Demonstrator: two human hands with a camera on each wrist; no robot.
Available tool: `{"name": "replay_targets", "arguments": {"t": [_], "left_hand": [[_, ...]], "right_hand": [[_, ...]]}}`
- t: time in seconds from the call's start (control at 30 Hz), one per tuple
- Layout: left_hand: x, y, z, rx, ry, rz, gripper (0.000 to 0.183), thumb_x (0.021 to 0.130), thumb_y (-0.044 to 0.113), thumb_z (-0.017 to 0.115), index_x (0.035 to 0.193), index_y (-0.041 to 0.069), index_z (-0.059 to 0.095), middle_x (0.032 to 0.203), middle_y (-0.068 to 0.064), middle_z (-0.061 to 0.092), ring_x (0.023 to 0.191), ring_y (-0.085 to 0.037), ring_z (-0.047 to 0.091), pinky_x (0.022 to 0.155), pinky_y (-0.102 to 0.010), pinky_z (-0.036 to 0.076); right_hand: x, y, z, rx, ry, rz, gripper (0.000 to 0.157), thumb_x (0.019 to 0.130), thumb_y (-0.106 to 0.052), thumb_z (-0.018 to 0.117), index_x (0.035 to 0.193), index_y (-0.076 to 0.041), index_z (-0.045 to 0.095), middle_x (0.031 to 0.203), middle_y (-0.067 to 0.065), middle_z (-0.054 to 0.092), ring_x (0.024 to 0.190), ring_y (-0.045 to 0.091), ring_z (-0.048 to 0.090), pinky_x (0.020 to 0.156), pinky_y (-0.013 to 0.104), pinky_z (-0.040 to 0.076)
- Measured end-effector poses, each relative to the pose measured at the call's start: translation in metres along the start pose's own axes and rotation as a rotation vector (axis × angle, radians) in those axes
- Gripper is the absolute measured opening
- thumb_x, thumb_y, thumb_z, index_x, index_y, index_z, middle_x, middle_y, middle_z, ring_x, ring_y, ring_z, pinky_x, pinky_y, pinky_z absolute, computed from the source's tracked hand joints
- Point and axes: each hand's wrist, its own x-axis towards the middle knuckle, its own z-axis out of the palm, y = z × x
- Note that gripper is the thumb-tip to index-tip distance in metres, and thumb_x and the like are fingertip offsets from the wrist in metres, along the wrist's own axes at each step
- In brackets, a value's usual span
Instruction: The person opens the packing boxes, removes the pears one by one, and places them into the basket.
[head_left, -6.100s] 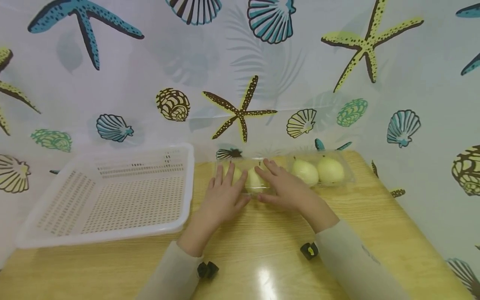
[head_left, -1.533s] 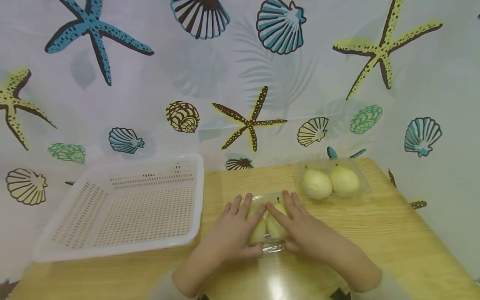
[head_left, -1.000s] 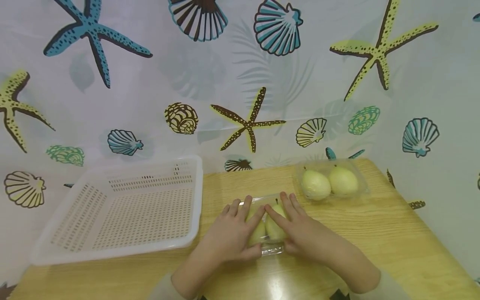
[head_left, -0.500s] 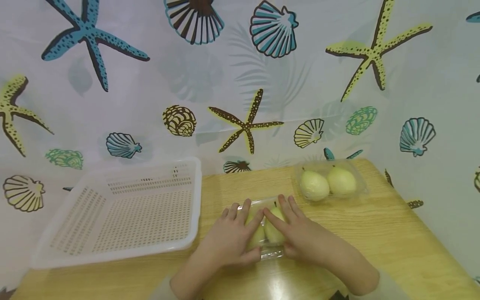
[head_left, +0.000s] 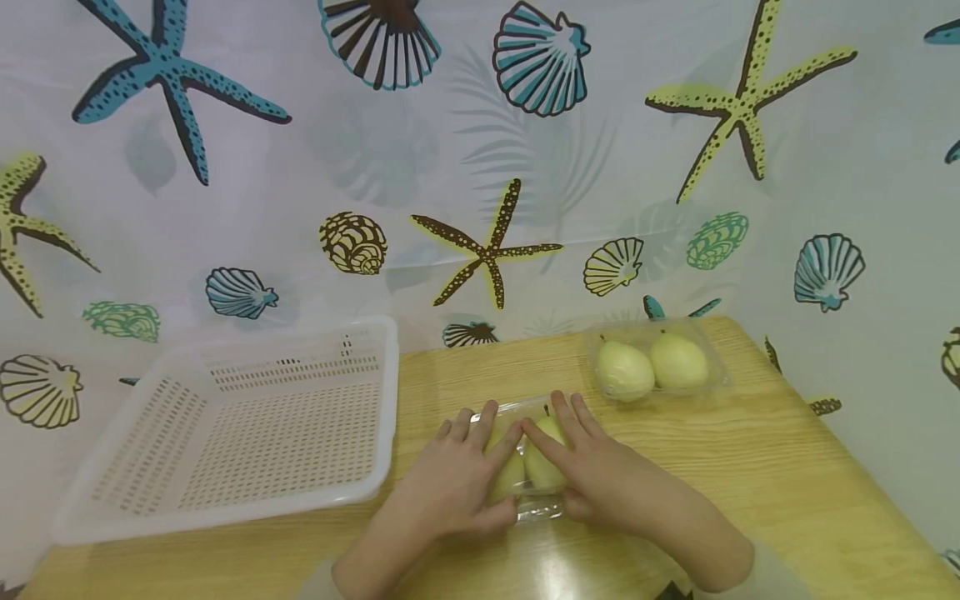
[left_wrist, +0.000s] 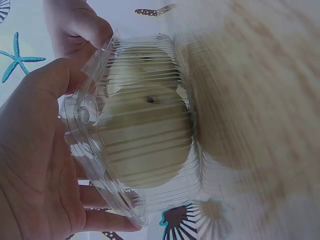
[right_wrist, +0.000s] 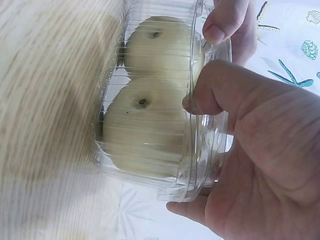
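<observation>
A clear plastic clamshell box point(head_left: 538, 507) with two pale yellow pears point(head_left: 545, 465) lies on the table in front of me. My left hand point(head_left: 455, 482) grips its left side and my right hand point(head_left: 609, 479) its right side. Fingers spread over the lid from both sides, with the index fingertips almost meeting. In the left wrist view the thumb sits at the near rim of the box point(left_wrist: 150, 197). Similarly, the right wrist view has a bent thumb point(right_wrist: 202, 97) against the rim. The lid looks closed; the hands cover parts of it.
Behind on the right stands a second clear box point(head_left: 716, 371) with two pears point(head_left: 678, 361). A white slotted plastic basket point(head_left: 386, 417) takes up the left of the wooden table point(head_left: 750, 467). A shell-and-starfish patterned cloth point(head_left: 420, 150) hangs behind the table.
Since about six seconds ago, the front box has come toward me, away from the back edge and the second box, with both hands on it. Over the last second the hands barely move.
</observation>
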Motion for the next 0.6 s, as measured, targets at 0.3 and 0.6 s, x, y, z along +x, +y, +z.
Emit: {"name": "replay_targets", "arguments": {"t": [0.3, 0.6], "left_hand": [[-0.001, 0.0002, -0.0007, -0.02, 0.01, -0.006, 0.077, 0.086, 0.057, 0.053, 0.153, 0.022, 0.041, 0.151, -0.024, 0.043, 0.129, -0.047, 0.051, 0.099, -0.054, 0.05], [-0.0008, -0.0009, -0.0014, -0.041, 0.005, -0.005, 0.076, 0.086, 0.056, 0.052, 0.154, 0.023, 0.041, 0.152, -0.023, 0.043, 0.129, -0.047, 0.052, 0.1, -0.054, 0.049]], "right_hand": [[-0.0008, -0.002, -0.0022, 0.003, 0.012, -0.012, 0.085, 0.075, -0.008, 0.066, 0.155, -0.01, 0.036, 0.156, 0.039, 0.019, 0.141, 0.06, 0.022, 0.1, 0.059, 0.047], [-0.0018, -0.0032, -0.0029, 0.018, 0.001, -0.008, 0.086, 0.077, -0.009, 0.066, 0.156, -0.01, 0.034, 0.156, 0.039, 0.016, 0.141, 0.06, 0.019, 0.097, 0.057, 0.049]]}}
